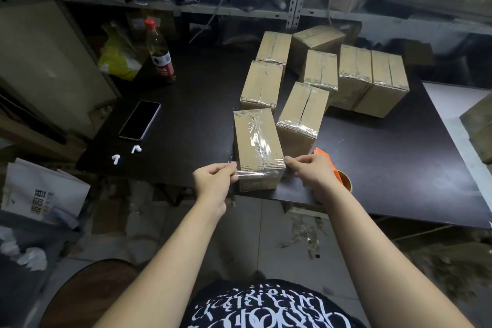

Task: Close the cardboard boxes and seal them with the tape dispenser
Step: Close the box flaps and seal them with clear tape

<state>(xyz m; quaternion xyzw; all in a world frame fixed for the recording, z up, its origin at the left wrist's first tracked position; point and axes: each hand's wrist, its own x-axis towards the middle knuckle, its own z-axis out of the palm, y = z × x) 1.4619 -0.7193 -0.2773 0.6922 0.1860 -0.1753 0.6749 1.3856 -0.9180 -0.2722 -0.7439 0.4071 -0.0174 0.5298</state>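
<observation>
While left hand (pixel 213 179) and right hand (pixel 312 170) pinch tape (pixel 250 175) | box (pixel 256 141) between

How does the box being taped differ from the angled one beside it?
The near box has tape along its top seam; the angled box shows a dark gap. The left hand and right hand pinch tape at the near box's front; the angled box is untouched. Both are brown cardboard.
</observation>
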